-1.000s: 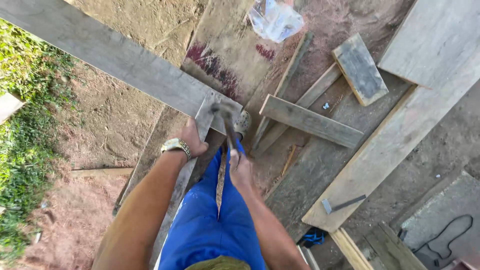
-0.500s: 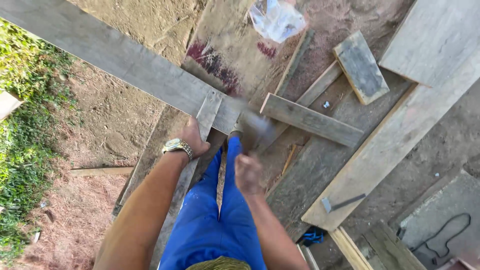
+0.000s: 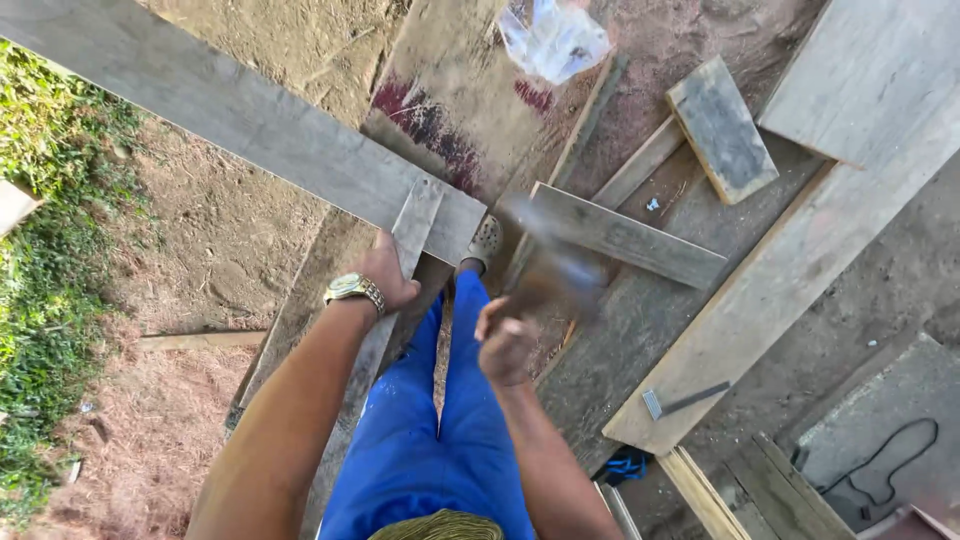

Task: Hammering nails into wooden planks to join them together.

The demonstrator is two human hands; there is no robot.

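Sawdust and bare earth lie far below in the head view, which looks straight down past the person's blue trousers [image 3: 410, 440].

The left hand [image 3: 385, 272], with a gold metal wristwatch [image 3: 352, 289] on its wrist, is wrapped around the narrow grey upright timber [image 3: 412, 225], fingers curled over its edge just beneath the joint. That upright meets the long weathered grey plank [image 3: 230, 105], which runs aslant from the upper left corner to the middle of the picture, and its top end lies flat against the plank's lower end.

The right hand [image 3: 506, 345] is closed in a fist around the handle of a hammer [image 3: 550, 270]. The tool shows only as a brown and grey blur, raised to the right of the joint and clear of both boards; its head cannot be made out sharply.

A light perforated clog [image 3: 486, 240] peeks out just below the plank's end.

On the ground to the right lie loose grey boards [image 3: 625, 240], a short thick wooden block [image 3: 722, 130] and a wide pale plank [image 3: 800, 260] with a small steel square [image 3: 685, 403] resting on it. A crumpled clear plastic bag [image 3: 555, 38] sits at the top, and green grass [image 3: 45, 260] edges the left side.
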